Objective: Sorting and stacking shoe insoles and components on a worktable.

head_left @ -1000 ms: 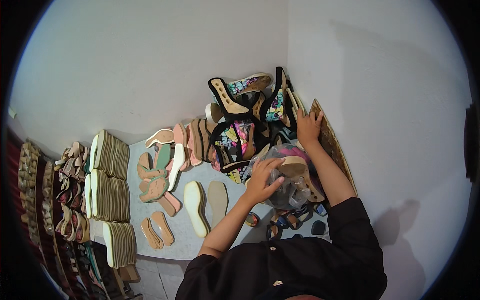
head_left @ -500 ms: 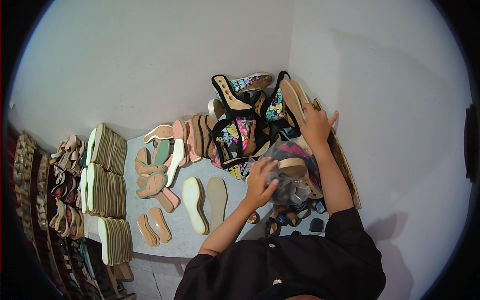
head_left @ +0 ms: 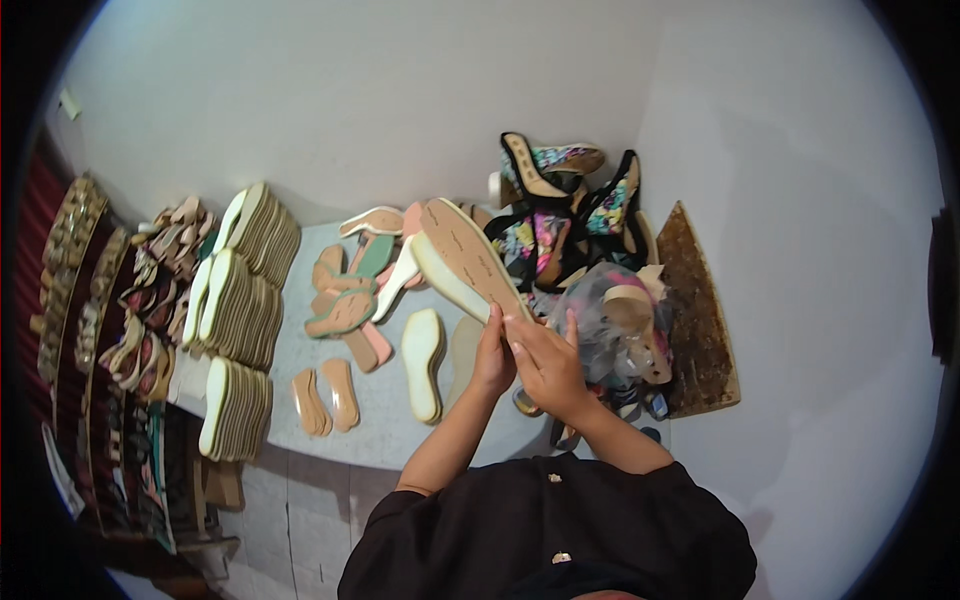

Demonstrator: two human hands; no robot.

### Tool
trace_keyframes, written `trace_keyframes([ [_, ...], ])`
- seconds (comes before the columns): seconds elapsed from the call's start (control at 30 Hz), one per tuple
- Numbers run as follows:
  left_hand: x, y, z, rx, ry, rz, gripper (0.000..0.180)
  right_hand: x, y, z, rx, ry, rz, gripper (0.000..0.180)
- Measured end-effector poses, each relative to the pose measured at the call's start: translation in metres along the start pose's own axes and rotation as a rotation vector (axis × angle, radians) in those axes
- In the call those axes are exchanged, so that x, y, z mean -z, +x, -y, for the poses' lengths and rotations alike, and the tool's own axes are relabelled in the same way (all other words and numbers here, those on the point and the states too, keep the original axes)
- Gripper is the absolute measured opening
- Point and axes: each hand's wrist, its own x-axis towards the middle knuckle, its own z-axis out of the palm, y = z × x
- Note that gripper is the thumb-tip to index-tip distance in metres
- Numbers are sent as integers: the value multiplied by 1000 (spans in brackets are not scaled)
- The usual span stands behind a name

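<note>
A pair of tan shoe insoles (head_left: 462, 246) with pale edges is held up over the table, their far ends pointing up and left. My left hand (head_left: 494, 352) grips their near end, thumb along the side. Around the same end, my right hand (head_left: 551, 366) is closed, one finger raised. Below and left of the hands lie a cream sole (head_left: 422, 362) and a grey sole (head_left: 465, 355), partly hidden by my left arm. To the right of my hands sits a clear plastic bag (head_left: 585, 322) with shoe parts in it.
Stacked soles (head_left: 240, 315) line the table's left end. Assorted insoles (head_left: 345, 312) and two small tan piles (head_left: 340, 394) lie nearby. Black-edged, flowery wedge pieces (head_left: 552, 240) are heaped at the back right. A worn brown board (head_left: 700, 330) leans on the wall; shelves of shoes (head_left: 130, 340) stand left.
My right hand has brought the tan insoles from the heap at the back right to the middle. My left hand has left the plastic bag and now grips them too. The view has shifted.
</note>
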Motion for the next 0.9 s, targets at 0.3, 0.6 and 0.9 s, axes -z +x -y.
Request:
trace_keyframes([
  [0.3,89,-93,-44,81,717,-518,45,-31,-23,-11,-581,858,-204,45],
  [0.6,181,-142,-54,73,1265,-741,54,-101,-70,-3,-853,808,19,54],
  [0.9,202,-120,-33,-128,1262,-691,54,-115,-97,12,-870,701,7,54],
])
